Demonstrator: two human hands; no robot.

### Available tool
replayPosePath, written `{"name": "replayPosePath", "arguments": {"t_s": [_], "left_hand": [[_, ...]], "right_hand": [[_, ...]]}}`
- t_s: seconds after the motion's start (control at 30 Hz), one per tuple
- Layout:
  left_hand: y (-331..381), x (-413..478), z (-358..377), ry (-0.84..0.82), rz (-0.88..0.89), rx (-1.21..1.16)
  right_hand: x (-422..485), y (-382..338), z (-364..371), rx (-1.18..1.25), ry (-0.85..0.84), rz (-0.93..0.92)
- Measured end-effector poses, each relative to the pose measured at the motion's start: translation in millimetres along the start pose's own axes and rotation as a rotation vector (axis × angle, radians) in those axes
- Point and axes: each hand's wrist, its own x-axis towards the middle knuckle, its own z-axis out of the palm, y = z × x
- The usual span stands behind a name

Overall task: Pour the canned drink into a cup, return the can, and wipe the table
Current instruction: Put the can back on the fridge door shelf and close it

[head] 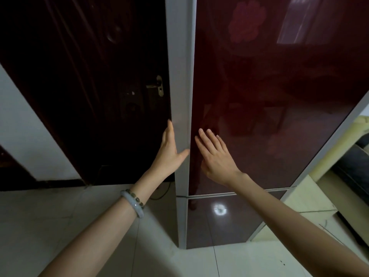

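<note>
Two hands show in the head view, both flat with straight fingers and gripping nothing. The left hand [169,150] lies along the grey side edge [180,76] of the fridge, thumb across it. The right hand [215,156] is spread against the glossy dark-red upper door [269,96], at about 3 o'clock from the left. No can or cup is in view. The can is probably behind this door, so which way it points and how its long axis lies cannot be told. The door itself runs from 12 to 6 o'clock. A can should be light, stiff, thin-walled and perhaps slick with cold, so it is best taken round mid-body and kept upright.
</note>
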Motion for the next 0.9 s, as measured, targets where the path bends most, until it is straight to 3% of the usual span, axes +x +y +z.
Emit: {"name": "replayPosePath", "arguments": {"t_s": [0.2,0.33,0.9], "left_hand": [[-3,-22,2,0.021,0.03,0.241],[3,-43,21,0.041,0.168,0.461],[84,-108,157,-0.536,0.738,0.372]], "right_hand": [[-10,2,-17,0.241,-0.03,0.041],[-36,5,-29,0.276,-0.043,0.118],[-263,3,-90,0.072,0.0,0.896]]}}
